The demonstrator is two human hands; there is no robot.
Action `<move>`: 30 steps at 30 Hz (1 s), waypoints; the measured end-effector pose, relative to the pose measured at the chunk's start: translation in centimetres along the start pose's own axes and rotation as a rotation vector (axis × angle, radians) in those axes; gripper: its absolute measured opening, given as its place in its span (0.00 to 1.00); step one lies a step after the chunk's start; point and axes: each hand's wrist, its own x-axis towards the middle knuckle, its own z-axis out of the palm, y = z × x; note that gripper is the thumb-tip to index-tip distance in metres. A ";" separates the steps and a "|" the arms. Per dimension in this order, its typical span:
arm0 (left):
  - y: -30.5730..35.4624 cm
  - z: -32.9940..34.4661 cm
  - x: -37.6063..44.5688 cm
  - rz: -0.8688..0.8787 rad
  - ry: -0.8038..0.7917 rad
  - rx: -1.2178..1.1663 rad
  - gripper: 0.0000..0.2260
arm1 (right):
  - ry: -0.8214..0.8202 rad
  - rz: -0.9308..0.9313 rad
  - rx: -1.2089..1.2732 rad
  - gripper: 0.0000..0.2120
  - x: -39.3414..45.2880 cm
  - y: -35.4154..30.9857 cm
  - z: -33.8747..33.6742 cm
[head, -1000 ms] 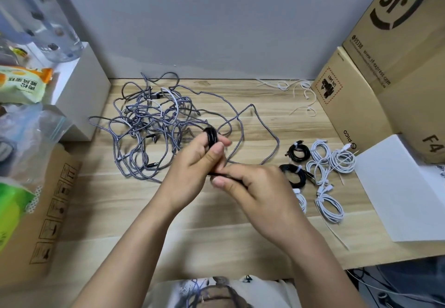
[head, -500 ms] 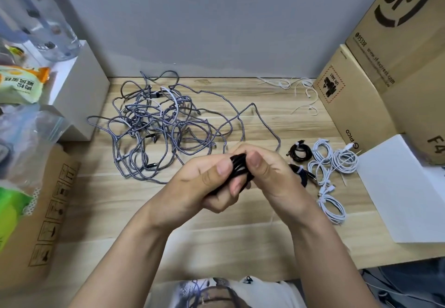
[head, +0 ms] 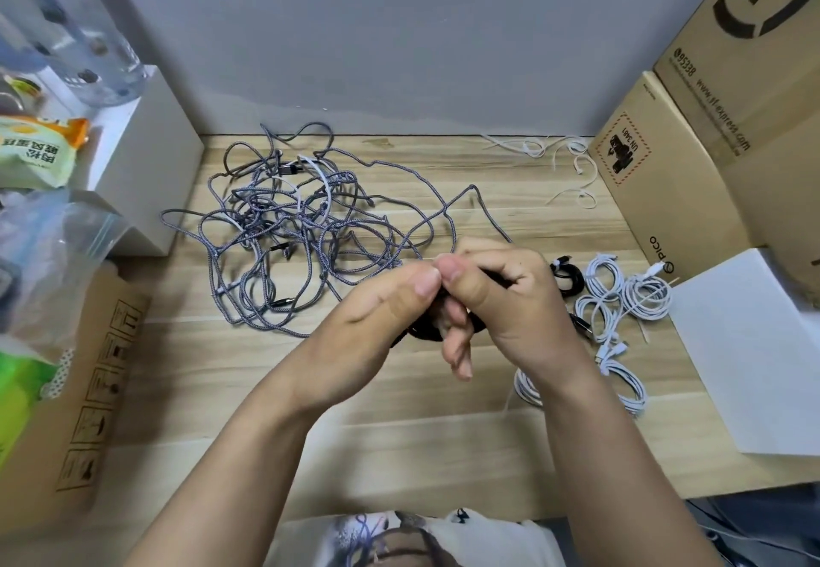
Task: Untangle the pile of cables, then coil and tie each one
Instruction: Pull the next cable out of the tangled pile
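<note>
Counts on the wooden desk

Two hands are in view: the left hand and the right hand, together holding one black cable coil. One tangled pile of grey braided cables lies at ten o'clock from the hands; its strands cannot be counted. At three o'clock sit about five coiled white cables and two coiled black cables, partly hidden. Several loose white ties lie at one o'clock. Three cardboard boxes: two at two o'clock, one at eight o'clock.

Braided grey cables on matt wooden table.
</note>
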 end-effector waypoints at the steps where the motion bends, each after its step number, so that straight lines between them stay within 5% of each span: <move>1: 0.1 -0.4 0.0 -0.028 -0.050 -0.031 0.15 | -0.050 0.028 -0.001 0.18 0.3 -0.1 -0.3; 4: -0.1 -1.4 0.4 -0.104 -0.150 -0.195 0.13 | -0.199 0.051 -0.093 0.19 2.0 0.1 -0.9; 9: -1.2 -2.2 2.1 -0.131 0.051 -0.480 0.12 | -0.234 0.139 -0.212 0.27 6.8 2.6 -2.9; 12: -1.7 -3.3 2.7 -0.143 0.156 -0.581 0.12 | -0.045 0.235 -0.317 0.24 10.6 5.8 -6.8; 14: -2.2 -4.5 3.5 -0.150 0.208 -0.603 0.12 | 0.239 0.318 -0.383 0.16 13.6 8.7 -10.9; 17: -2.6 -5.4 4.0 -0.150 0.255 -0.613 0.13 | 0.578 0.507 -0.616 0.19 15.4 12.7 -17.7; 23: -3.4 -6.7 5.0 -0.167 0.327 -0.589 0.13 | 0.616 0.837 -1.018 0.32 14.4 15.5 -25.6; 30: -4.2 -6.7 5.2 -0.188 0.347 -0.541 0.14 | 0.578 0.600 -1.430 0.18 13.3 16.2 -26.2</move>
